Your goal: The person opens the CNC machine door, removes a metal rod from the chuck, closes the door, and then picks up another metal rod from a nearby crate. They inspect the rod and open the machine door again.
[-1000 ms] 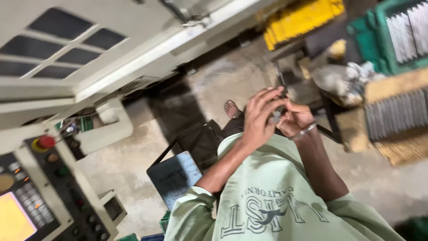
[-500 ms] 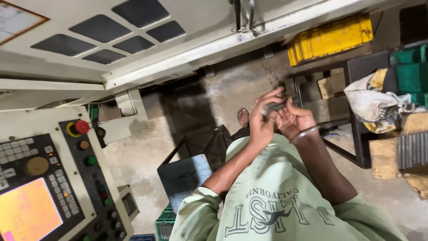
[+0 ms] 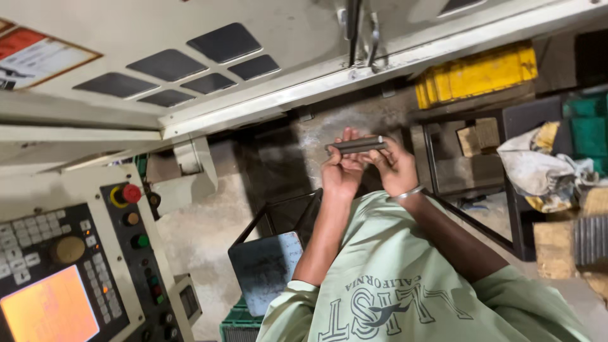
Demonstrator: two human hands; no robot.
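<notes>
I hold a short dark metal rod (image 3: 358, 145) level in front of my chest, gripping it with both hands. My left hand (image 3: 341, 172) pinches its left end with the fingers curled under it. My right hand (image 3: 396, 166), with a thin metal bangle at the wrist, holds the right end, where a bright tip shows. My pale green printed T-shirt (image 3: 405, 278) fills the lower middle of the view.
A machine control panel (image 3: 69, 259) with an orange screen, keypad and red stop button (image 3: 131, 193) is at lower left. The cream machine door (image 3: 190, 57) with dark windows spans the top. A yellow crate (image 3: 475, 73), green crates (image 3: 589, 130), a cloth sack (image 3: 538, 168) and a black stand (image 3: 266, 266) surround me.
My hands were bunched together around the part; now they have spread apart and the rod lies level between them. The view has swung toward the machine door and panel.
</notes>
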